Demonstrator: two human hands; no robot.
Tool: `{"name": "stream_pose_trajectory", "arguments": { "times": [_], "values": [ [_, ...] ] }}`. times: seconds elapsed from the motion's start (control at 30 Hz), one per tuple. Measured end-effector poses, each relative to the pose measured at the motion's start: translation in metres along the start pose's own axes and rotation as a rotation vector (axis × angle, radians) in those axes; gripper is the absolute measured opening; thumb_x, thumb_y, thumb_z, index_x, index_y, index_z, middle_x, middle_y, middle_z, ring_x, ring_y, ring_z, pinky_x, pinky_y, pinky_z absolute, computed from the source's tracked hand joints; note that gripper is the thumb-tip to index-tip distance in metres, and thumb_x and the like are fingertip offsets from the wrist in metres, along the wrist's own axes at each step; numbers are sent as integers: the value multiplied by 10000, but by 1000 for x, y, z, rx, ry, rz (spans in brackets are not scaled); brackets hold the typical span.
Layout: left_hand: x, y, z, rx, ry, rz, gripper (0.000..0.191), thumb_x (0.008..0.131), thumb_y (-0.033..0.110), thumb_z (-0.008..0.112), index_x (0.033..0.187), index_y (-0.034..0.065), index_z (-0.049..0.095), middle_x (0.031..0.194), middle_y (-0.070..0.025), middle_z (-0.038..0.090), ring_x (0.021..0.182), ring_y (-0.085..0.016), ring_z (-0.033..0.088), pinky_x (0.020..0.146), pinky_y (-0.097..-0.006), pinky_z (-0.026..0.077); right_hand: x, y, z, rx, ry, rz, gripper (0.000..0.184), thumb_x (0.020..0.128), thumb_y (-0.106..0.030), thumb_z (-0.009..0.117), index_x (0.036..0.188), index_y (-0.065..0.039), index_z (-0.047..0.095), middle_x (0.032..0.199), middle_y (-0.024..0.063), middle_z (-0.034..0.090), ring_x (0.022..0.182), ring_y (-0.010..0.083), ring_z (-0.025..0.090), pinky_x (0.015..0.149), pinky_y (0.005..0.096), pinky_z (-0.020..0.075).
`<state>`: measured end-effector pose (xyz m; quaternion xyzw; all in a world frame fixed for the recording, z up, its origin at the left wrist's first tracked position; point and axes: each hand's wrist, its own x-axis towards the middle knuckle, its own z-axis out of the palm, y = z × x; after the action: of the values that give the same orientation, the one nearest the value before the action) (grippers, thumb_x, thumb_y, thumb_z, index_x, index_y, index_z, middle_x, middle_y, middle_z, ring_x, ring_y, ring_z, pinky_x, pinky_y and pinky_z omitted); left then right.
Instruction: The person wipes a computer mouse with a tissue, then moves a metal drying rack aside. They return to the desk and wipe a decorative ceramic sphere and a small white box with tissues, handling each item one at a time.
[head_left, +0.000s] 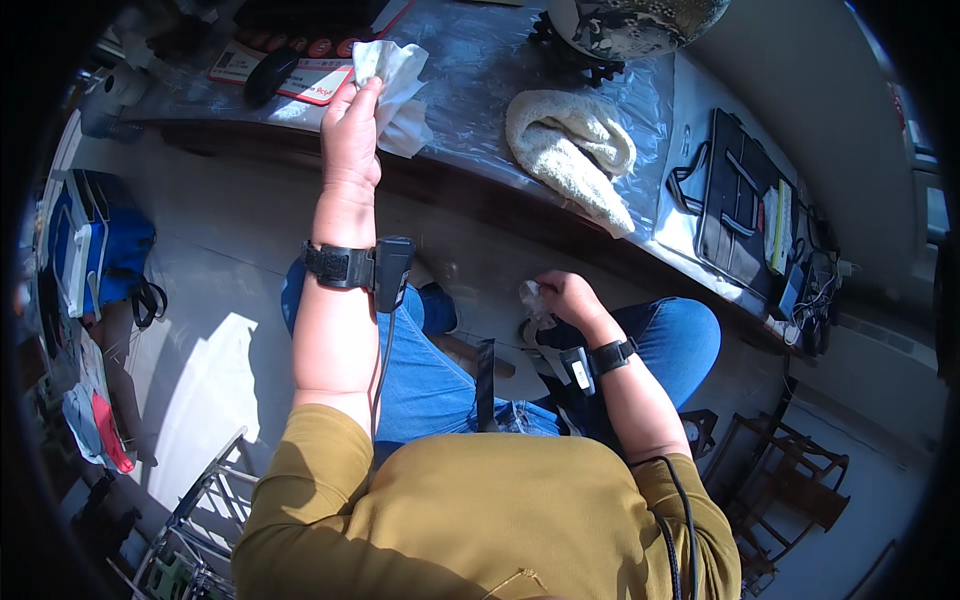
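Note:
Between the thumb and fingers of my left hand (352, 135) is pinched a crumpled white tissue (390, 67), raised over the front edge of the table (465, 82). Part of the tissue hangs down over that edge. Lower and to the right, my right hand (574, 300) grips a small crumpled whitish wad (533, 298) above my lap, in front of the table; its material is hard to tell. A cream terry towel (570, 150) lies folded at the table's front edge. A black computer mouse (271, 76) rests on a printed red-and-white mat (315, 88) left of my left hand.
A large patterned vase (637, 26) stands on a dark carved base at the back. To the right lie a black briefcase (739, 195) and tangled cables (821, 289). A blue bag (124, 232) is on the left, a metal folding frame (199, 510) at lower left, a wooden chair (802, 480) at lower right.

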<state>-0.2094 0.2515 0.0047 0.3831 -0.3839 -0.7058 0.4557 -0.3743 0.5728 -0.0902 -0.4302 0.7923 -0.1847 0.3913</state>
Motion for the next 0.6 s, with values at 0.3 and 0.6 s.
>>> {"name": "stream_pose_trajectory", "arguments": {
  "times": [0.3,0.6],
  "values": [
    [-25,18,22,-23,88,12,285,913,193,630,1145,29,609,1055,-51,656,966,-134,613,847,-258,454,-29,-54,-72,423,-181,-34,220,858,-16,572,1064,-21,648,898,40,664,828,119,613,755,272,504],
    [-36,47,22,-82,129,116,224,889,145,630,1060,1,618,1013,-83,657,894,-138,626,808,-276,492,9,-34,-191,716,334,-83,260,873,-2,491,1116,-4,582,954,17,618,855,97,578,775,228,468]
  ]
}}
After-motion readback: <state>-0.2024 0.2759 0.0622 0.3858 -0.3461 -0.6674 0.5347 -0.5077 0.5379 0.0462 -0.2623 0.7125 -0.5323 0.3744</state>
